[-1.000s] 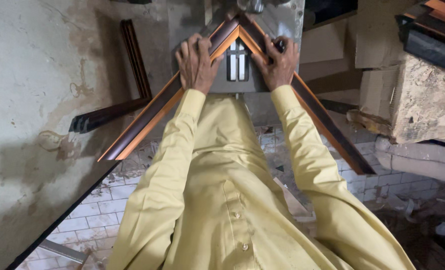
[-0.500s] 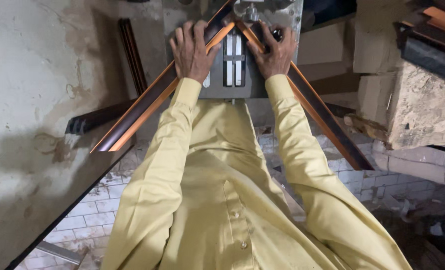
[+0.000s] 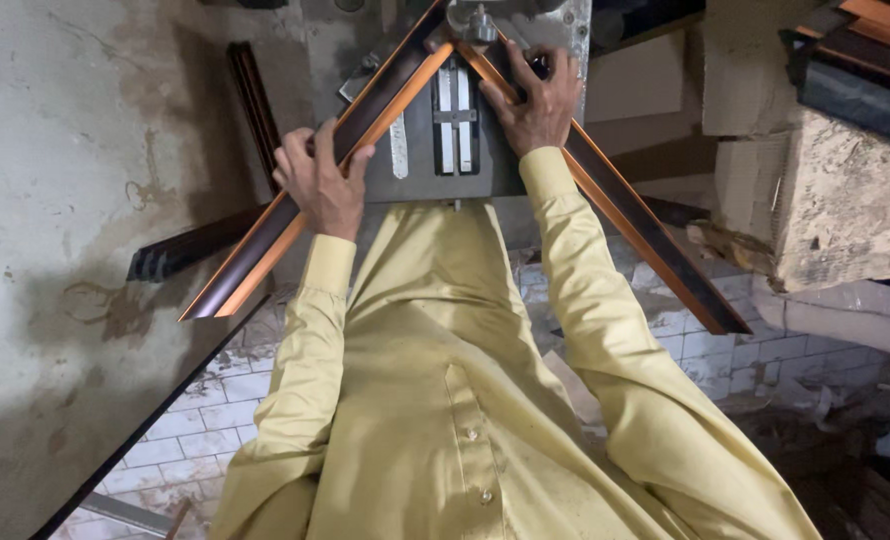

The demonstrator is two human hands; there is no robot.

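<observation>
Brown frame mouldings [image 3: 295, 215] gripped by left hand [image 3: 320, 185] and right hand [image 3: 535, 105]; joint cut off above.

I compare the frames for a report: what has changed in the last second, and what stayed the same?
The left hand slid down the left moulding strip, away from the corner. The right hand stayed pressed on the right moulding strip near the corner; both strips stayed on the grey machine plate.

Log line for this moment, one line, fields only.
left hand: grips left moulding | right hand: presses right moulding | mouldings: meet at corner on joiner plate
</observation>
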